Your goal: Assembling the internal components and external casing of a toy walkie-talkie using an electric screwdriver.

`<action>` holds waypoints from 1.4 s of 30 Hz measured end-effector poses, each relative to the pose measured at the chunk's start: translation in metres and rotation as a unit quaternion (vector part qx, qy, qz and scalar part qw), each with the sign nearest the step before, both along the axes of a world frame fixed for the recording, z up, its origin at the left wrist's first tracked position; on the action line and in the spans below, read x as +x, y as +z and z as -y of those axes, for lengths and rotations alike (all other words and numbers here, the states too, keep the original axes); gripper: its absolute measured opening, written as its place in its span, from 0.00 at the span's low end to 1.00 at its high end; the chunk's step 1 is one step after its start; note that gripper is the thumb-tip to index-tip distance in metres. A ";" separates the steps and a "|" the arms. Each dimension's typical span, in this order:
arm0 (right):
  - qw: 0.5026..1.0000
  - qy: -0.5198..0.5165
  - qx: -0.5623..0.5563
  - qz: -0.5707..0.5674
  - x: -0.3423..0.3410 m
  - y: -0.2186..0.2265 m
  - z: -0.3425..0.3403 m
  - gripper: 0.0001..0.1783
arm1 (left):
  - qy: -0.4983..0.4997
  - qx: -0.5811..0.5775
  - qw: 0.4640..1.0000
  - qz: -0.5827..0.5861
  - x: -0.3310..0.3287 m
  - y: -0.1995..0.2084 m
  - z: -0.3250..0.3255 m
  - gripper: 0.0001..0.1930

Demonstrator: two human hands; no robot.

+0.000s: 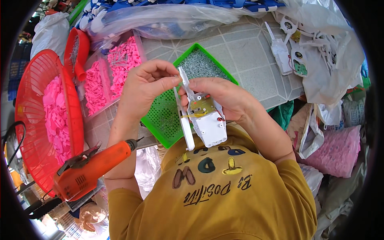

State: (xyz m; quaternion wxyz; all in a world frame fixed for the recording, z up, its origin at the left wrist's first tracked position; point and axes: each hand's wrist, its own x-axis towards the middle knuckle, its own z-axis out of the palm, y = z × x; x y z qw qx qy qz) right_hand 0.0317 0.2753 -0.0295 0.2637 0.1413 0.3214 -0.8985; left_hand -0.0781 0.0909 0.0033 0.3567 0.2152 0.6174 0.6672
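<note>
Tabletop (248, 52): a pale tiled surface is filling the upper middle of the frame, carrying most of the things.
Red basket (30, 108): it is sitting at the left edge of the frame, holding a heap of pink plastic pieces (56, 116).
Clear bags (160, 18): they are lying across the top of the frame, with blue parts showing through.
Green tray (166, 136): it is lying slanted at the centre, partly behind the hands, and is holding a bed of small silver screws (198, 64) in its upper half.
Orange power screwdriver (90, 166): it is resting at the lower left, its tip pointing up and to the right toward the tray.
White plastic housing (210, 128): it is being held at the centre of the frame, above the tray's near edge, with a small circuit board (201, 106) and thin wires showing in its open side.
Right hand (224, 98): it is curling around the housing from the right, gripping it.
Left hand (146, 86): its thumb and fingertips are pinching together at the top of the housing; what they are pinching is too small to tell.
Spare white housings (280, 52): they are lying at the upper right on the tabletop.
</note>
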 end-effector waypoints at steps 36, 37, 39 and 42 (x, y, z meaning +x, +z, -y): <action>0.999 -0.001 0.037 -0.018 0.004 -0.001 0.015 0.11 | 0.168 0.043 0.960 -0.221 0.064 0.043 0.135 0.44; 0.999 -0.005 0.037 -0.007 0.005 -0.003 0.017 0.11 | 0.194 0.068 0.954 -0.217 0.063 0.039 0.123 0.40; 0.999 -0.015 0.041 0.005 0.006 -0.004 0.018 0.11 | 0.131 0.194 0.955 -0.184 0.050 0.026 0.107 0.34; 0.998 -0.013 0.066 -0.005 0.005 -0.002 0.020 0.11 | 0.147 0.230 0.945 -0.180 0.048 0.006 0.090 0.25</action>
